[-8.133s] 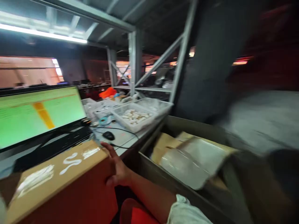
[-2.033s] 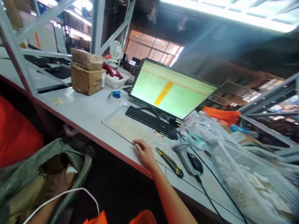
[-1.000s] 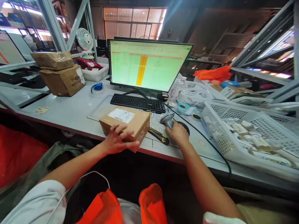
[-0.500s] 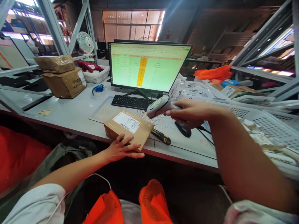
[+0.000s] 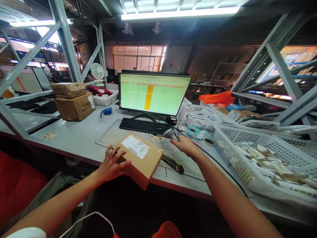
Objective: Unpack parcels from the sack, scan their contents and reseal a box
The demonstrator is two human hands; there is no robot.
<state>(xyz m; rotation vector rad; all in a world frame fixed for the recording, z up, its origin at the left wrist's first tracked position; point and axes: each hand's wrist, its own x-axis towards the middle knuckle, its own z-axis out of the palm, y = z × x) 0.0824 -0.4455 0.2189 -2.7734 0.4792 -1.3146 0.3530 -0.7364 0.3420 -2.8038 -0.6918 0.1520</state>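
Observation:
A brown cardboard box (image 5: 146, 158) with a white shipping label (image 5: 135, 145) lies at the table's front edge, one corner jutting past it. Curled over its left front corner is my left hand (image 5: 112, 163), fingers spaced apart on the top and thumb along the near edge. My right hand (image 5: 184, 144) is closed around the handle of a grey barcode scanner (image 5: 170, 134), low over the desk mat just right of the keyboard (image 5: 146, 126). Against the box's right side lies a black and yellow utility knife (image 5: 174, 164).
Behind the keyboard stands a monitor (image 5: 153, 94). White perforated baskets (image 5: 230, 158) with packed items line the right side. Two taped cartons (image 5: 74, 107), a blue tape roll (image 5: 107, 111) and a small fan (image 5: 97, 71) are at left. A cable runs beside my right forearm.
My right hand has lowered the scanner away from the box, towards the keyboard's right end. My left hand has slid to the box's left corner, and the box has turned slightly. The view has tilted up.

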